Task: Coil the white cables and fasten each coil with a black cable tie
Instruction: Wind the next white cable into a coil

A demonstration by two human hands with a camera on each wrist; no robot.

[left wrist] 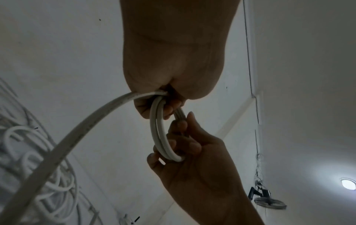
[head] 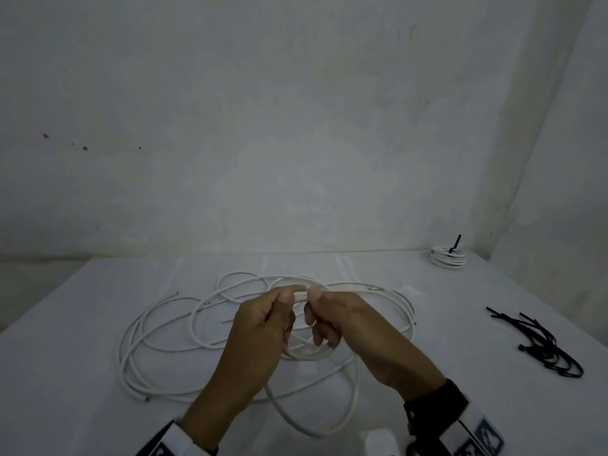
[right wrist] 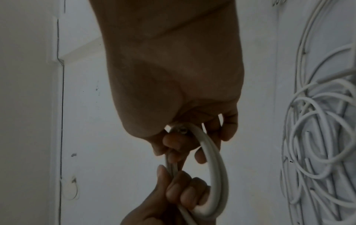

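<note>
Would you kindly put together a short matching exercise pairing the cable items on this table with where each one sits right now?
Things:
1. small coil
2. finished coil
3. loose cable ties
4. loose white cables

Places:
A. far right corner of the table, a black tie sticking up from it
B. spread in wide loops on the tabletop
C. gripped by the left hand and right hand
D. piled near the table's right edge

Pairs: 1-C, 2-A, 3-D, 4-B

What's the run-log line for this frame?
left hand: grips coil | right hand: grips coil | white cable coil: small, untied | cable ties: table right | finished coil: far right
</note>
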